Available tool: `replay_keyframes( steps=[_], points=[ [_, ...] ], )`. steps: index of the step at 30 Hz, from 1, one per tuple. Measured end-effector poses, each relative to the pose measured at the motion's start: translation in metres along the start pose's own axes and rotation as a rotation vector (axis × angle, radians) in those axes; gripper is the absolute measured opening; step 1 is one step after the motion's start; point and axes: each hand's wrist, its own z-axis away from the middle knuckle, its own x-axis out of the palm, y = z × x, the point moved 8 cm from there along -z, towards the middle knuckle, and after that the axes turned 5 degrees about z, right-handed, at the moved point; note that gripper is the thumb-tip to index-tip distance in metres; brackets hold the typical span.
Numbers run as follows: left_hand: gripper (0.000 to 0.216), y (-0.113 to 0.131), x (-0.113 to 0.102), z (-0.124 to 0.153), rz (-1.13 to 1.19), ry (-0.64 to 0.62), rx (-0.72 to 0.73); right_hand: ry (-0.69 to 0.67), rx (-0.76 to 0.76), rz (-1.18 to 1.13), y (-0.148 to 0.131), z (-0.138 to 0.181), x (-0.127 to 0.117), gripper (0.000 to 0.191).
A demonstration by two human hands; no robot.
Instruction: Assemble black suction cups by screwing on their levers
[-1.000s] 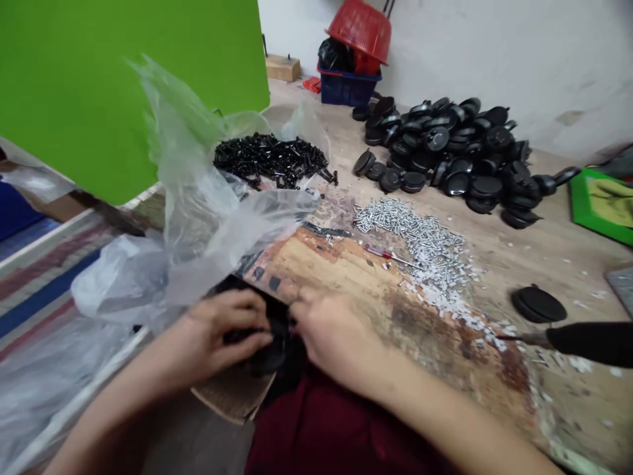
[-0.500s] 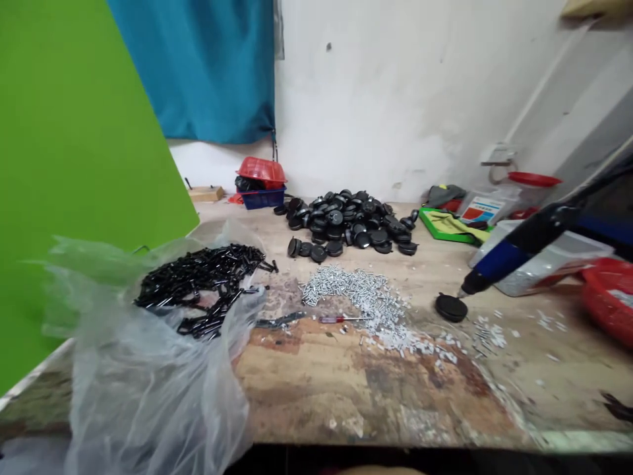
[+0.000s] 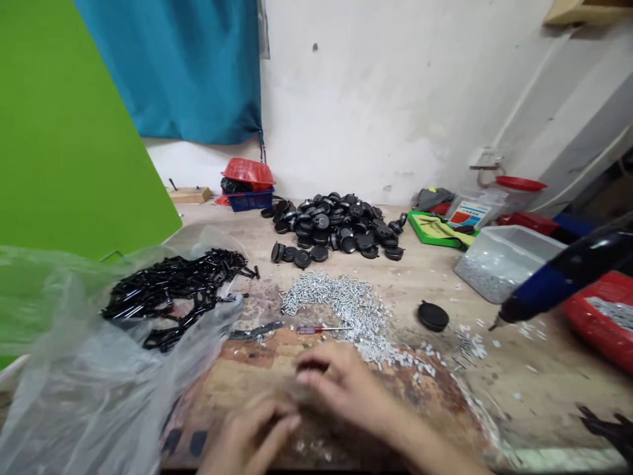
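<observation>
Left hand (image 3: 254,429), right hand (image 3: 346,386) entered nearside of screwdriver (image 3: 311,330), half-curled, contents unclear; careless sweep could scatter pins (image 3: 346,300) beyond it.

On the pale plastic tub (image 3: 490,200) at the back right, a white, blue and orange-red label (image 3: 467,216) is facing out — a line of small characters is running across it, too blurred for reading — and no word or number is coming through legibly
</observation>
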Motion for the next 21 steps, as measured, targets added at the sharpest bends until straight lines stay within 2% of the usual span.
replay_keyframes(
  steps=[2, 5, 8, 11, 16, 21],
  points=[
    [0.024, 0.017, -0.016, -0.047, -0.084, 0.106, 0.094, 0.151, 0.045, 0.114, 0.02, -0.02, -0.04, 0.016],
    [0.025, 0.015, -0.055, -0.121, -0.252, 0.297, 0.116, 0.243, 0.128, 0.278, 0.053, -0.066, -0.068, 0.019],
    [0.022, -0.005, -0.091, -0.188, -0.321, 0.414, 0.104, 0.27, 0.174, 0.391, 0.079, -0.122, -0.067, 0.026],
    [0.031, -0.025, -0.112, -0.239, -0.37, 0.448, 0.125, 0.249, 0.211, 0.523, 0.098, -0.174, -0.049, 0.036],
    [0.039, -0.049, -0.121, -0.288, -0.388, 0.404, 0.156, 0.198, 0.282, 0.699, 0.13, -0.227, -0.026, 0.034],
    [0.036, -0.063, -0.127, -0.3, -0.319, 0.392, 0.114, 0.163, 0.295, 0.735, 0.137, -0.236, -0.023, 0.035]
  ],
)
